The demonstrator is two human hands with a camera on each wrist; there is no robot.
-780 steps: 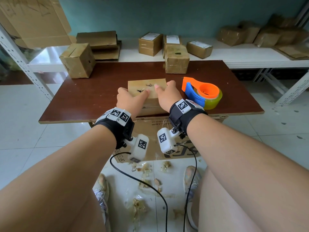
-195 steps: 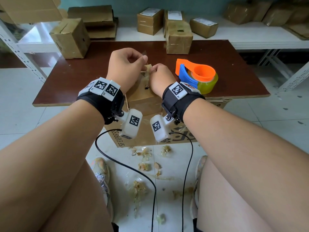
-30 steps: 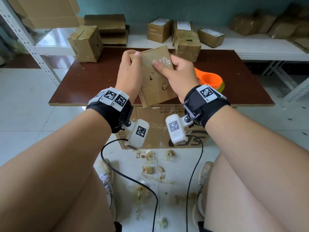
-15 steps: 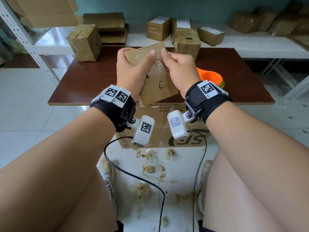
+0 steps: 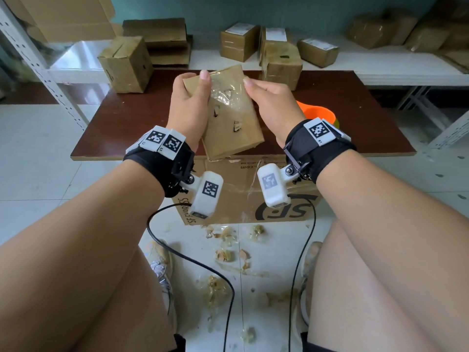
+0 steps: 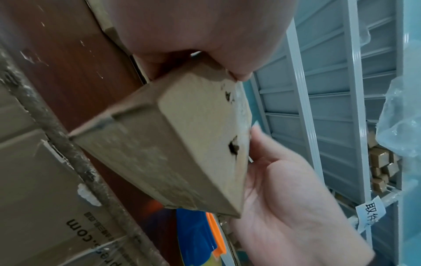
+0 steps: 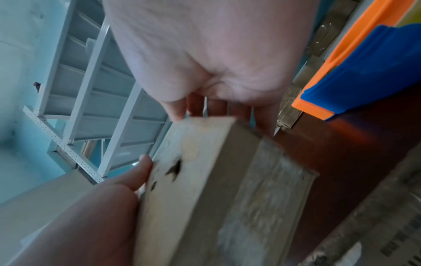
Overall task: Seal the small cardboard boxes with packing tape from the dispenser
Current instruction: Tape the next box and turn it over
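So the small cardboard box [image 5: 229, 115] is up in the air, tilted, held between both hands above the near edge of the brown table [image 5: 121, 123]. The left hand [image 5: 189, 105] wraps the box's left side, thumb lying across the top face up near the far left corner, the other fingers curled behind. The right hand [image 5: 272, 102] grips the right side near the far corner, thumb tip on the edge and the rest of its fingers behind the box. There's shiny clear tape [image 5: 223, 94] across the far half of the top face, wrinkled, and a few small torn holes in the cardboard below it.

The tape dispenser [image 5: 317, 114] sits on the table to the right, mostly hidden behind the right wrist, only its orange part showing in the head view; the right wrist view [image 7: 364, 75] shows its orange and blue body close by. Left half of the table is open apart from a brown box [image 5: 127, 64] at the far left corner, and another taped box [image 5: 281, 64] stands at the far edge, just beyond the hands. Under the table's near edge there's a big printed carton [image 5: 243, 196], with tape scraps [image 5: 225, 252] littering the floor between the feet.
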